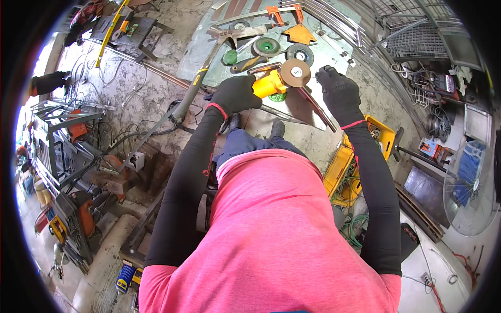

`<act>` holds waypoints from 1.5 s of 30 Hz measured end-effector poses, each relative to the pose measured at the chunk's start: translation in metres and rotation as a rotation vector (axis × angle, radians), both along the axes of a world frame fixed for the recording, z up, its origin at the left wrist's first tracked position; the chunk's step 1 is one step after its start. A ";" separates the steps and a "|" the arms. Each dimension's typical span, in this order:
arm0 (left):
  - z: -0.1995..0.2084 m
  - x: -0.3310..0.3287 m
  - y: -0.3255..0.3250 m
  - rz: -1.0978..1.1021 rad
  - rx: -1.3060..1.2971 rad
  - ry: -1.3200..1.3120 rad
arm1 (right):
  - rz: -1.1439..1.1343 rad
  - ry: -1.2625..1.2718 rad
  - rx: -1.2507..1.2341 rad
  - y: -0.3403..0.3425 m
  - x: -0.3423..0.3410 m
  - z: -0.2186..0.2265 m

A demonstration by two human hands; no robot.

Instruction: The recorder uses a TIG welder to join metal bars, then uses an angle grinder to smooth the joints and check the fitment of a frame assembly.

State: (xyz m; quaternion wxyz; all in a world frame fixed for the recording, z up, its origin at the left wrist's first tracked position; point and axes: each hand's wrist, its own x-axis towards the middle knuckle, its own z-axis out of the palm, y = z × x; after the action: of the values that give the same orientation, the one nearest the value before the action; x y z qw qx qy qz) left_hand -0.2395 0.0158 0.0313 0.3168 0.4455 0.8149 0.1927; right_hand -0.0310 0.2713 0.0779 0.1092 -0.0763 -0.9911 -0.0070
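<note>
My left hand, in a black glove, is closed around the body of a yellow angle grinder. A brown cutting disc on the grinder faces up, its pale hub showing. Just right of the disc, my gloved right hand has its fingers curled together around something small and dark that I cannot make out. It is apart from the disc. Beneath lies a pale worktable with a green-centred disc, a black flap disc and a brown-handled tool. Dark red metal bars lie under the grinder.
Orange clamps and an orange angle magnet lie farther back. A yellow toolbox stands open at right, a fan beyond it. Metal frames and cables crowd the left. Another person's gloved hand shows at far left.
</note>
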 end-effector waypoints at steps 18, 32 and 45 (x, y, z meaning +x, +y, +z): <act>0.000 0.000 0.003 -0.003 -0.039 0.008 | 0.001 -0.132 -0.041 0.004 0.004 -0.004; -0.003 -0.001 0.003 0.000 -0.034 0.012 | -0.014 -0.094 -0.068 0.008 -0.001 0.001; -0.001 -0.001 0.002 -0.006 -0.052 0.024 | -0.133 0.098 -0.086 -0.010 0.006 -0.013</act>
State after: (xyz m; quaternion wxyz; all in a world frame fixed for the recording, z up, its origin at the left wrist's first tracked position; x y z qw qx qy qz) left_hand -0.2401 0.0182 0.0308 0.3191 0.4420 0.8219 0.1652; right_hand -0.0251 0.2617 0.0649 0.1533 -0.1465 -0.9767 0.0318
